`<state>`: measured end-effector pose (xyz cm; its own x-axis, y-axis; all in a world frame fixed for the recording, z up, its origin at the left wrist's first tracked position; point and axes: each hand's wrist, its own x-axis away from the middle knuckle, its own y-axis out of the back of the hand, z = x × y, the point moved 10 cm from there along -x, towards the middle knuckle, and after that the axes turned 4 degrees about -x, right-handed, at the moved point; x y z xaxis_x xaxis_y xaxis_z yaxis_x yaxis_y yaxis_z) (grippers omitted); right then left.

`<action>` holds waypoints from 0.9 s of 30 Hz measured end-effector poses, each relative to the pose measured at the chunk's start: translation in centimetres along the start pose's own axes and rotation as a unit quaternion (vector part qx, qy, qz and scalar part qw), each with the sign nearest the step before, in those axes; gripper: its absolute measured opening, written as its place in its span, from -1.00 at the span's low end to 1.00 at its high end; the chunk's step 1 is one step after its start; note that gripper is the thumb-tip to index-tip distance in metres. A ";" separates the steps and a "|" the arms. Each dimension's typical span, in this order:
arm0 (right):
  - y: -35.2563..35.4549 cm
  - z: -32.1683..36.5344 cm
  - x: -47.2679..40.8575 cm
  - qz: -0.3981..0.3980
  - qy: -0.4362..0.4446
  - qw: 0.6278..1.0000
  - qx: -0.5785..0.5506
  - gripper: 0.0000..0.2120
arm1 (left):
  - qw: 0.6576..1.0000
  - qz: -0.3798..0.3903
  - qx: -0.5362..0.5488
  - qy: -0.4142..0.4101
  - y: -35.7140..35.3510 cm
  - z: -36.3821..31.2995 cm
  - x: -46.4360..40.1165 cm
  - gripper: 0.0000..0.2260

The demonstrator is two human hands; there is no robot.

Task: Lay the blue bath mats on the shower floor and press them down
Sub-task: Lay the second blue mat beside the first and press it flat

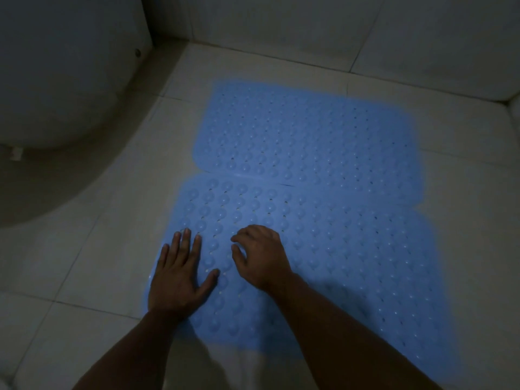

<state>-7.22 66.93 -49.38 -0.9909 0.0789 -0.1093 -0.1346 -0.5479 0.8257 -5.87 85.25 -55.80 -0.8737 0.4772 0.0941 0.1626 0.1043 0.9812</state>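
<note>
Blue bubbled rubber near mat (pixel 323 263) lies flat on the white tiled shower floor (pixel 92 249); left hand (pixel 180 271) presses it with flat fingers, right hand (pixel 261 254) with curled fingertips, gripping nothing. Far blue mat (pixel 309 136) abuts it, already laid. Remaining, likely: pressing the rest.

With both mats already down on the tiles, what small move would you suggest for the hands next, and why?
Probably flatten the right hand and press down beside the left hand. The left lies flat on the near mat at its left edge, while the right's fingers are curled on it. The far mat looks flat already.
</note>
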 end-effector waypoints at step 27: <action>2.1 -12.4 7.4 0.025 -0.157 0.971 0.180 -0.23 | 0.996 -0.028 -0.050 -0.074 2.0 -11.4 -8.9 -0.47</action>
<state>-14.87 56.06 -55.33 -0.9381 0.3405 0.0635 -0.0195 -0.2349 0.9718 -3.01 71.30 -52.78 -0.8022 0.5967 0.0203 0.0625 0.0502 0.9968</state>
